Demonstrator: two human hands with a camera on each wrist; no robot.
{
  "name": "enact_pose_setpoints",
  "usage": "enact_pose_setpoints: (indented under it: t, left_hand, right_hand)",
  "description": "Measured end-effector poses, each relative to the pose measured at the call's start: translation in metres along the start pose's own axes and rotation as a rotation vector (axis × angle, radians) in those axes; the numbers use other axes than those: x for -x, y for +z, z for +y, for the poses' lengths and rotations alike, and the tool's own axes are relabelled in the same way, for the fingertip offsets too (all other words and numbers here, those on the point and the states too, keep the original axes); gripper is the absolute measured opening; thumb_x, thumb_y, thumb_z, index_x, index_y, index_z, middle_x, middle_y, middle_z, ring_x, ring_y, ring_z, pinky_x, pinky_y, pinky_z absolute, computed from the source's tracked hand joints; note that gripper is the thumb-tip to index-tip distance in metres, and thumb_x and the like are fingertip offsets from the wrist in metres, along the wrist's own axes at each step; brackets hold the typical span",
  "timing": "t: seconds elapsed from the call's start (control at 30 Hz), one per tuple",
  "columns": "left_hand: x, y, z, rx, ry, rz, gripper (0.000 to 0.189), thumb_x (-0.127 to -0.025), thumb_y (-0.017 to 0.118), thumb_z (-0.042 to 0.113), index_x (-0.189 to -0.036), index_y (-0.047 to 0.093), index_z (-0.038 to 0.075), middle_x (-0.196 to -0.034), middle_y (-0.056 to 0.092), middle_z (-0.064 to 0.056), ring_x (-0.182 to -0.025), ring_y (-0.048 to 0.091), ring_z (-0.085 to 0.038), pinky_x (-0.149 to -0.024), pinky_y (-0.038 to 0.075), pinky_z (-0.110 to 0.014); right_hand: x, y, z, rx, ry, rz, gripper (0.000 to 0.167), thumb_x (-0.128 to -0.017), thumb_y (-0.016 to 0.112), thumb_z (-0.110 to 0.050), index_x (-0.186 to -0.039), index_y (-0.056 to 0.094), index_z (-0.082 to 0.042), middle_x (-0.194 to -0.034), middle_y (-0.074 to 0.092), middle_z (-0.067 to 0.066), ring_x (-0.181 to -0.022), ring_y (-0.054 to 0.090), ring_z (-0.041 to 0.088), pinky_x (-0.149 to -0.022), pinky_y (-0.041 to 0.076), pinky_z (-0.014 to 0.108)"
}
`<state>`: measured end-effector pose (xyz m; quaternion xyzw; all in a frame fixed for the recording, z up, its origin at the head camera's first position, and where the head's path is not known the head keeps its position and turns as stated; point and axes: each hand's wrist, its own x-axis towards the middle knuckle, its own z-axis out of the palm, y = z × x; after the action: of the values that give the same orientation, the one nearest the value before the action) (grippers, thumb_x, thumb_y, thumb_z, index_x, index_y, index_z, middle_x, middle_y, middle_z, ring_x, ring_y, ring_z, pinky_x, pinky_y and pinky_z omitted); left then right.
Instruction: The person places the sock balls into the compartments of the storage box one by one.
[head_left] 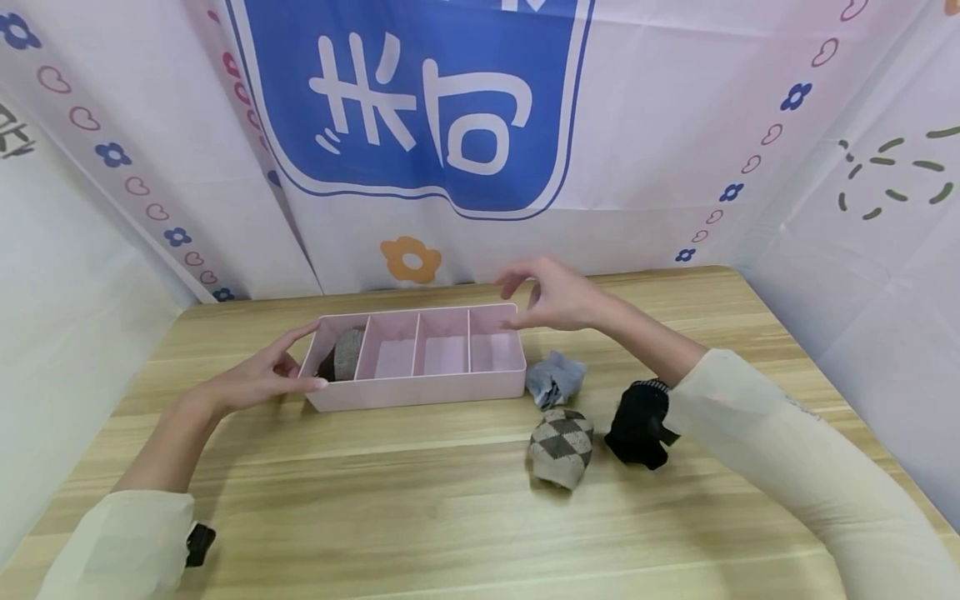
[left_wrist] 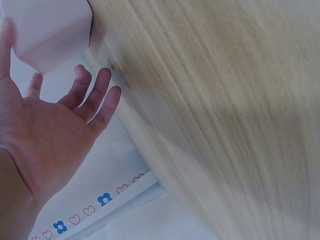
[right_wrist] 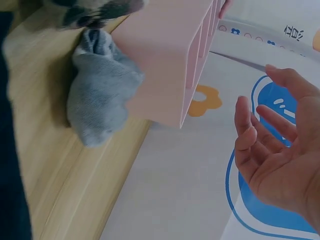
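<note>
A long pink box [head_left: 420,392] with several compartments lies crosswise on the table. My left hand [head_left: 258,379] spans its left end, thumb along the front wall and index finger at the back corner; in the left wrist view the other fingers hang loosely beside the box. A rolled grey sock [head_left: 348,354] and something dark brown sit in the leftmost compartment. My right hand [head_left: 558,298] hovers over the right end, fingers loosely bent and holding nothing. In the right wrist view it stands apart from the box. Nearest below it lies a bunched blue-grey sock [right_wrist: 102,90].
Right of the box's front, a checkered brown-and-beige sock bundle [head_left: 561,448] lies on the wooden table [head_left: 360,517]. A black sock bundle [head_left: 639,425] is beside it, below my right forearm. A printed white cloth [head_left: 637,167] hangs behind the table's back edge.
</note>
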<state>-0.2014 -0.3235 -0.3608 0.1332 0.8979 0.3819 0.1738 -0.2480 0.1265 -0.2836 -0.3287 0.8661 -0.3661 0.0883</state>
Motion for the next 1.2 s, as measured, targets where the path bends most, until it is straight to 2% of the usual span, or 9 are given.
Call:
enact_pose_setpoints:
  t: [0.23, 0.43, 0.8, 1.03, 1.13, 1.2]
  left_hand:
    - [0.000, 0.000, 0.000, 0.005, 0.005, -0.004, 0.100, -0.096, 0.073, 0.019, -0.168, 0.004, 0.012, -0.079, 0.049, -0.004, -0.074, 0.046, -0.015, -0.066, 0.040, -0.028]
    - [0.000, 0.001, 0.000, 0.006, -0.008, -0.011, 0.100, -0.096, 0.073, 0.020, -0.168, 0.004, 0.013, -0.080, 0.049, -0.004, -0.075, 0.045, -0.016, -0.066, 0.039, -0.029]
    - [0.001, 0.001, -0.001, 0.002, -0.016, -0.014, 0.100, -0.096, 0.072, 0.021, -0.168, 0.003, 0.014, -0.081, 0.049, -0.004, -0.075, 0.045, -0.016, -0.067, 0.040, -0.030]
    - [0.000, 0.001, -0.001, 0.003, -0.008, -0.010, 0.099, -0.096, 0.072, 0.021, -0.168, 0.003, 0.015, -0.080, 0.049, -0.003, -0.075, 0.045, -0.016, -0.067, 0.039, -0.030]
    - [0.000, 0.000, 0.000, 0.004, -0.007, -0.010, 0.100, -0.096, 0.072, 0.020, -0.168, 0.003, 0.014, -0.079, 0.048, -0.003, -0.075, 0.044, -0.016, -0.067, 0.039, -0.030]
    - [-0.001, 0.000, 0.000, 0.006, -0.007, -0.011, 0.100, -0.096, 0.072, 0.020, -0.168, 0.003, 0.014, -0.078, 0.048, -0.003, -0.074, 0.044, -0.016, -0.066, 0.038, -0.029]
  right_hand:
    - [0.016, -0.003, 0.008, 0.028, -0.004, 0.015, 0.055, -0.084, 0.084, -0.013, -0.133, 0.064, 0.003, -0.114, 0.070, 0.018, -0.068, 0.066, 0.021, -0.067, 0.056, 0.034]
    - [0.029, -0.002, 0.021, 0.066, 0.006, 0.026, 0.052, -0.084, 0.083, -0.016, -0.130, 0.067, 0.003, -0.112, 0.071, 0.015, -0.063, 0.066, 0.016, -0.063, 0.056, 0.033]
    - [0.048, 0.001, 0.037, 0.108, 0.072, 0.038, 0.048, -0.084, 0.083, -0.017, -0.127, 0.069, 0.000, -0.112, 0.071, 0.015, -0.063, 0.065, 0.015, -0.066, 0.056, 0.035]
    - [0.055, 0.005, 0.049, 0.105, 0.091, 0.006, 0.046, -0.086, 0.083, -0.018, -0.124, 0.069, 0.002, -0.111, 0.071, 0.018, -0.071, 0.067, 0.016, -0.071, 0.057, 0.034]
    - [0.057, 0.006, 0.052, 0.116, 0.131, -0.030, 0.048, -0.086, 0.083, -0.021, -0.124, 0.069, 0.002, -0.110, 0.072, 0.019, -0.076, 0.069, 0.021, -0.073, 0.057, 0.037]
    - [0.058, 0.008, 0.054, 0.136, 0.156, -0.055, 0.050, -0.085, 0.084, -0.024, -0.124, 0.069, 0.003, -0.108, 0.072, 0.017, -0.086, 0.069, 0.027, -0.078, 0.055, 0.040]
